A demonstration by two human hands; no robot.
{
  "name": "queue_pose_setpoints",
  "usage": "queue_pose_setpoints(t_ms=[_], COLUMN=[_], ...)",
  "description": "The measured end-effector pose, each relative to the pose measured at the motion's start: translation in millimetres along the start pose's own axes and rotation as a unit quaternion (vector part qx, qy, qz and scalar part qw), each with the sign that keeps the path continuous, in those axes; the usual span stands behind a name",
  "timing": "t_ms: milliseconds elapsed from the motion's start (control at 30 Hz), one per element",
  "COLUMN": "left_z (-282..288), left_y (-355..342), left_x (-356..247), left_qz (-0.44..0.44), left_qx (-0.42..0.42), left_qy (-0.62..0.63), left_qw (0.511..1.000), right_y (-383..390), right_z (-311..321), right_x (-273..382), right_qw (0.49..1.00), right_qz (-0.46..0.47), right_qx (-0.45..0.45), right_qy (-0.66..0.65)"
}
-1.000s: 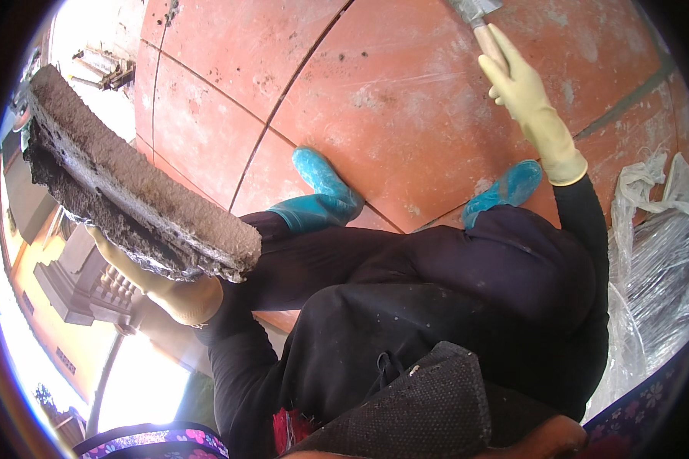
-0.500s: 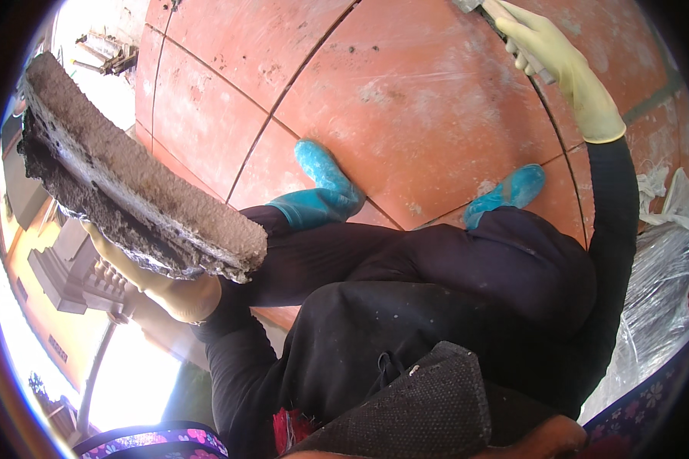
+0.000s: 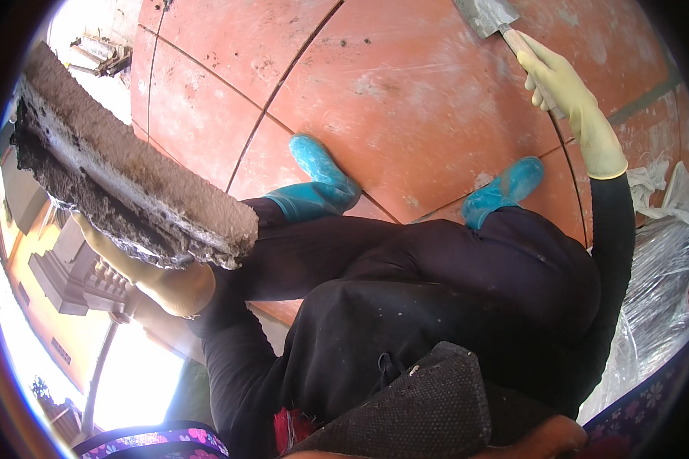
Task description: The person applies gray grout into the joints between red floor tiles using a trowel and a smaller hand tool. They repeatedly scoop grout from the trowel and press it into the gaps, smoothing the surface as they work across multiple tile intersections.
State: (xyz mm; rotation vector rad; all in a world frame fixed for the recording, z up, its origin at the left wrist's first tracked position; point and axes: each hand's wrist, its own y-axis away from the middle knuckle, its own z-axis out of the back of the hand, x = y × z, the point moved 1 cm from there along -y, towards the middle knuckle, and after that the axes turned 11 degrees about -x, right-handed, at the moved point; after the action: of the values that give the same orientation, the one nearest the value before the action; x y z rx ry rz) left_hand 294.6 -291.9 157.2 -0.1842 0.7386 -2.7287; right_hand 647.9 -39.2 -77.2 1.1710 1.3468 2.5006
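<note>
My right hand (image 3: pixel 578 103), in a pale yellow rubber glove, grips the handle of a trowel (image 3: pixel 485 14) out at the upper right. The trowel's flat grey blade points up and left, over the tiles. On the left, my gloved left hand (image 3: pixel 157 279) holds up a long slab (image 3: pixel 145 172) thickly caked with grey-brown mortar. It slants from the upper left down toward my thigh. The fingers of that hand are mostly hidden behind and under the slab.
Large reddish tiles (image 3: pixel 413 99) with dark joints and pale smears cover the floor. My turquoise boots (image 3: pixel 314 183) stand on them. Clear plastic sheeting (image 3: pixel 654 291) lies at the right. Rubble (image 3: pixel 103 55) sits at the upper left, and a grey balustrade (image 3: pixel 76 268) shows below the slab.
My right hand has swung slightly down, bringing the trowel's blade into view. The slab in my left hand has shifted a little up and left.
</note>
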Motion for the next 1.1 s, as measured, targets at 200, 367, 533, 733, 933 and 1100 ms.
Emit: queue_pose_setpoints(t_ms=[200,367,533,733,933,1100], left_z=[-6.9,-14.1,-20.8,-29.5,-40.6,-50.7], left_y=[-6.5,-12.6,-18.7,-24.3,-31.7,-41.4], left_x=[7.3,14.3,18.6,23.5,46.5,60.1], left_qz=[-0.005,-0.013,-0.018,-0.025,-0.033,-0.034], left_qx=[0.007,0.012,0.019,0.029,0.050,0.080], left_qy=[0.016,0.035,0.051,0.078,0.124,0.150], left_qw=[1.000,0.999,0.998,0.996,0.991,0.985], right_y=[16.1,23.3,31.2,39.6,44.7,48.9], right_z=[11.3,20.5,32.5,42.4,56.4,61.4], right_x=[-3.5,-15.4,-30.4,-43.8,-54.1,-66.4], right_qw=[0.999,0.998,0.998,0.997,0.995,0.994], right_qz=[-0.023,-0.052,-0.051,-0.069,-0.090,-0.101], right_qx=[-0.005,0.007,0.010,0.009,0.035,0.044], right_qy=[0.044,0.045,0.030,0.020,0.006,-0.027])
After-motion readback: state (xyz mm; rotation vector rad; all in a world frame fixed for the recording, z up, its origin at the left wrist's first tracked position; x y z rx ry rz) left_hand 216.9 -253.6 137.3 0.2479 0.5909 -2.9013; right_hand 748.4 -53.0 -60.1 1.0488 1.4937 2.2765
